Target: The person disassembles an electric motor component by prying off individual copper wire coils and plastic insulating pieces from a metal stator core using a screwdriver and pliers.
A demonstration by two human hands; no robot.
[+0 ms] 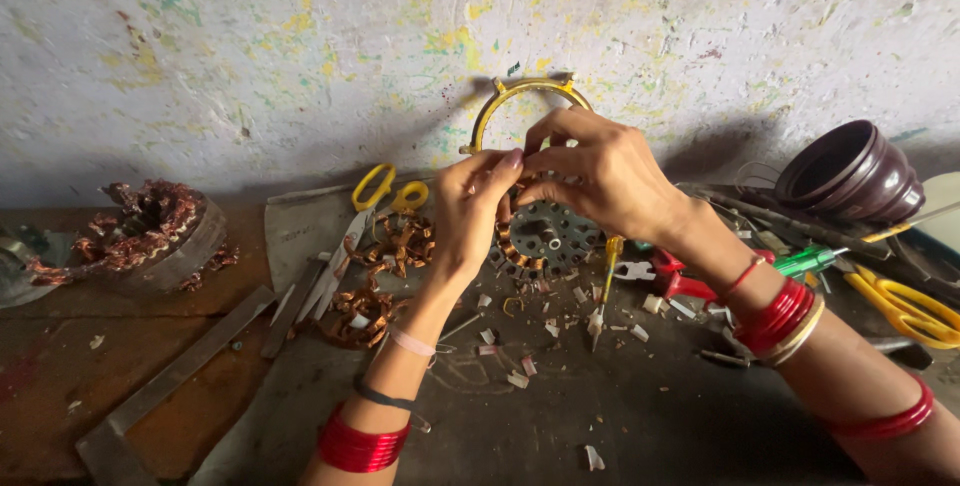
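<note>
1. Paint-flecked, scuffed wall [300,46] straight ahead, and below it a dark worktop [600,416] littered with little white scraps [520,378].
2. My left hand [470,211] is up over the stator [545,236], fingers bunched together and pinching at its upper rim; what sits between the tips is too small to make out.
3. My right hand [600,176] comes in from the other side, fingertips pressed together on the same spot, touching my left.
4. The stator lies flat on the worktop near the wall, grey centre plate with holes, copper coils showing along its lower-left edge. My hands hide the top, so I can't tell how much of the ring is wound.
5. My read: partway through. Some slots carry copper, and loose tangles of copper wire [380,276] lie just to the left.
6. A yellow metal ring [500,96] leans on the wall right behind my hands.
7. Yellow-handled scissors [385,191] at left, another yellow pair [905,306] far right, a green-handled screwdriver [810,261] and red-handled pliers [680,281] between.
8. A dark brown motor cover [850,171] rests at right; an old burnt winding [140,231] sits far left.
9. No packages, labels or signs anywhere I can see.
</note>
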